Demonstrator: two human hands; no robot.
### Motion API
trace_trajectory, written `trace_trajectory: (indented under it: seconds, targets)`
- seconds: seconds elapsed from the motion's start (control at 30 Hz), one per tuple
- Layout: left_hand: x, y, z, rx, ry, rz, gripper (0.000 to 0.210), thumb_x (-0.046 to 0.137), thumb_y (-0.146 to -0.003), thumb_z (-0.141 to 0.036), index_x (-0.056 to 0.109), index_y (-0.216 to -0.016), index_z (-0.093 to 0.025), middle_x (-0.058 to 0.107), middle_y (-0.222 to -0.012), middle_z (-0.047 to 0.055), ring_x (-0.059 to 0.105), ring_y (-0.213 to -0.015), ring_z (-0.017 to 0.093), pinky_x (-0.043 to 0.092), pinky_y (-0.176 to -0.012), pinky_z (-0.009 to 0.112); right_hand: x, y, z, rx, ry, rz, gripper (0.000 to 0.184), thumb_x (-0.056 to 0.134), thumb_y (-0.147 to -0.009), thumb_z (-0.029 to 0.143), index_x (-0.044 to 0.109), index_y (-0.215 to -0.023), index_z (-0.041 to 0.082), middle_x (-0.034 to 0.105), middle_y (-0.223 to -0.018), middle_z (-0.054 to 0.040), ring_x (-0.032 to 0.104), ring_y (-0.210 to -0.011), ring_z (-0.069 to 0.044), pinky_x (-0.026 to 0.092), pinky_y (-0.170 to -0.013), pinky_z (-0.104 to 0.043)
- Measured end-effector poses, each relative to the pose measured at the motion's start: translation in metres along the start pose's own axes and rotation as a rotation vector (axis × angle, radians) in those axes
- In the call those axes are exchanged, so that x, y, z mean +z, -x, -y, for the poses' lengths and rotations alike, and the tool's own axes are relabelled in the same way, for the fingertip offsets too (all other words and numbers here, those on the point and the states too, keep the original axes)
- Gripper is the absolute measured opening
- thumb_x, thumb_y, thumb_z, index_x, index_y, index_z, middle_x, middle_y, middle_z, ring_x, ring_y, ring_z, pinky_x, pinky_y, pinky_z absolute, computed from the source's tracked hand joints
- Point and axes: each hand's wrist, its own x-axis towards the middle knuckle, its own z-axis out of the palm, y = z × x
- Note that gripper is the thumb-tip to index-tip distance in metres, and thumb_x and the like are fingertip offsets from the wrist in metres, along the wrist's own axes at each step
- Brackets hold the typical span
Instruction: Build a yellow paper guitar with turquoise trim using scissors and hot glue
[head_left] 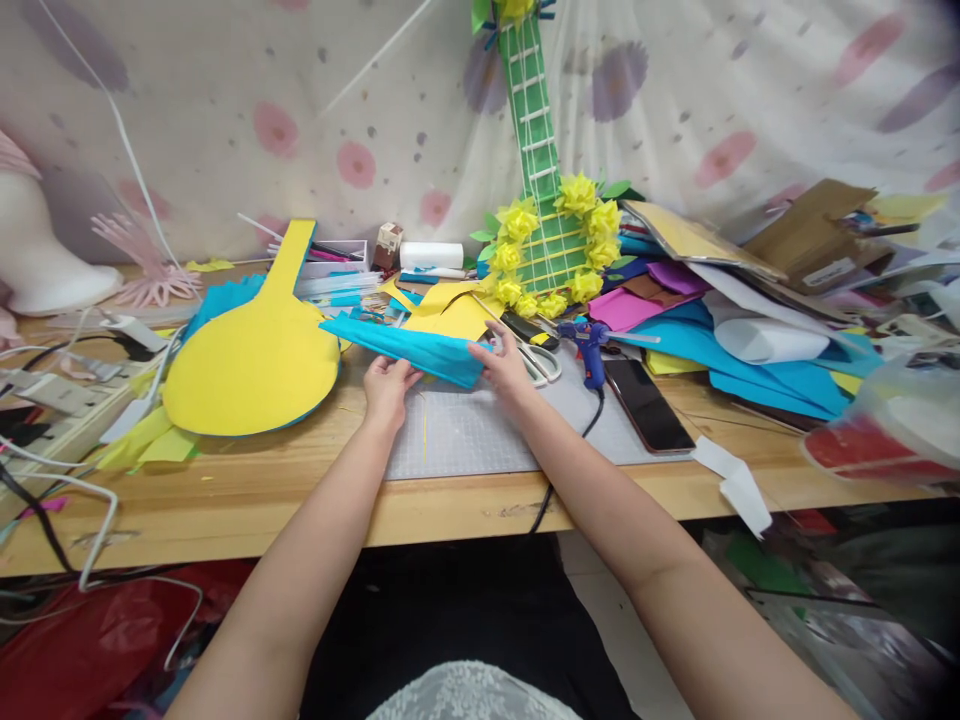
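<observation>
A folded strip of blue crepe paper [420, 348] is stretched between my two hands above the grey cutting mat [465, 435]. My left hand [388, 392] pinches its lower edge near the middle. At the right end, my right hand [504, 365] grips the paper, its fingertips partly hidden. White-handled scissors [547, 366] lie just beyond my right hand. To the left rests a yellow guitar-shaped cutout [251, 370] with blue along its edge. Yellow paper scraps [450, 308] lie behind the blue paper.
A green paper guitar with yellow flowers [555, 250] leans at the back. Right of the mat are a blue glue gun [590, 350], a phone [649, 405], stacked coloured paper [772, 375] and a clear tub [889, 430]. A power strip [82, 415] with cables sits left.
</observation>
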Motion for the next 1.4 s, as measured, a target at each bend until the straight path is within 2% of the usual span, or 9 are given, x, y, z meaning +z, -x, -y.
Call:
trace_trajectory:
  seconds: [0.1, 0.2, 0.33, 0.47, 0.53, 0.6, 0.77, 1.03, 1.4]
  targets:
    - [-0.003, -0.006, -0.003, 0.044, 0.003, -0.054, 0.016, 0.060, -0.062, -0.012, 0.045, -0.063, -0.018, 0.052, -0.053, -0.006, 0.054, -0.053, 0.007, 0.052, -0.065, 0.025, -0.012, -0.013, 0.021, 0.074, -0.189, -0.060, 0.074, 0.069, -0.065, 0.041, 0.027, -0.126, 0.031, 0.061, -0.093, -0.0012, 0.063, -0.077, -0.017, 0.053, -0.069, -0.034]
    - [-0.006, -0.010, -0.005, 0.098, -0.040, -0.048, 0.014, 0.059, -0.060, -0.013, 0.046, -0.062, -0.018, 0.050, -0.054, -0.007, 0.052, -0.053, 0.007, 0.051, -0.058, 0.021, -0.022, -0.025, 0.049, 0.085, -0.201, -0.070, 0.080, 0.070, -0.066, 0.039, 0.022, -0.131, 0.032, 0.064, -0.099, -0.0028, 0.064, -0.080, -0.017, 0.053, -0.069, -0.033]
    - [-0.008, -0.010, -0.002, 0.140, -0.077, 0.011, 0.015, 0.062, -0.056, -0.017, 0.048, -0.062, -0.017, 0.051, -0.056, -0.006, 0.051, -0.053, 0.007, 0.051, -0.055, 0.022, -0.021, -0.037, 0.076, 0.211, 0.067, 0.050, 0.087, 0.072, -0.065, 0.042, 0.025, -0.136, 0.028, 0.059, -0.117, -0.0092, 0.063, -0.089, -0.020, 0.053, -0.068, -0.032]
    - [-0.010, -0.011, 0.001, 0.139, -0.084, 0.060, 0.018, 0.063, -0.054, -0.020, 0.048, -0.064, -0.016, 0.051, -0.053, -0.007, 0.051, -0.052, 0.007, 0.051, -0.055, 0.023, -0.008, -0.050, 0.084, 0.363, 0.402, 0.293, 0.070, 0.078, -0.057, 0.040, 0.053, -0.120, 0.020, 0.060, -0.116, -0.0107, 0.060, -0.098, -0.024, 0.051, -0.077, -0.035]
    - [-0.010, -0.012, 0.001, 0.108, -0.085, 0.045, 0.018, 0.063, -0.053, -0.020, 0.048, -0.063, -0.016, 0.049, -0.052, -0.007, 0.050, -0.050, 0.007, 0.050, -0.056, 0.023, 0.000, -0.057, 0.087, 0.292, 0.525, 0.338, 0.057, 0.080, -0.054, 0.033, 0.062, -0.106, 0.018, 0.064, -0.108, -0.0102, 0.060, -0.096, -0.025, 0.050, -0.080, -0.037]
    - [-0.010, -0.014, 0.000, 0.069, -0.077, 0.004, 0.018, 0.063, -0.052, -0.019, 0.048, -0.062, -0.016, 0.051, -0.053, -0.006, 0.050, -0.050, 0.007, 0.050, -0.056, 0.023, 0.007, -0.062, 0.093, 0.139, 0.580, 0.298, 0.048, 0.079, -0.055, 0.030, 0.065, -0.098, 0.016, 0.065, -0.102, -0.0090, 0.060, -0.094, -0.025, 0.049, -0.082, -0.038]
    - [-0.008, -0.020, -0.002, 0.011, -0.037, -0.080, 0.014, 0.060, -0.055, -0.014, 0.048, -0.062, -0.016, 0.054, -0.056, -0.003, 0.055, -0.055, 0.010, 0.051, -0.059, 0.025, 0.023, -0.061, 0.110, -0.092, 0.553, 0.325, 0.036, 0.074, -0.059, 0.029, 0.065, -0.090, 0.012, 0.064, -0.090, -0.0049, 0.059, -0.086, -0.020, 0.047, -0.081, -0.036]
    - [-0.003, -0.021, -0.002, 0.005, -0.031, -0.106, 0.011, 0.058, -0.057, -0.012, 0.047, -0.059, -0.015, 0.052, -0.055, -0.003, 0.053, -0.054, 0.009, 0.052, -0.061, 0.027, 0.026, -0.063, 0.113, -0.135, 0.588, 0.306, 0.029, 0.071, -0.060, 0.032, 0.064, -0.081, 0.012, 0.061, -0.077, -0.0016, 0.057, -0.077, -0.017, 0.047, -0.074, -0.032]
    - [-0.003, -0.019, -0.001, 0.030, -0.082, -0.101, 0.012, 0.057, -0.057, -0.010, 0.046, -0.055, -0.015, 0.051, -0.050, -0.004, 0.050, -0.049, 0.008, 0.050, -0.055, 0.024, 0.014, -0.080, 0.078, -0.074, 0.741, 0.096, 0.037, 0.071, -0.063, 0.031, 0.066, -0.095, 0.013, 0.065, -0.094, -0.0050, 0.059, -0.086, -0.019, 0.045, -0.079, -0.032]
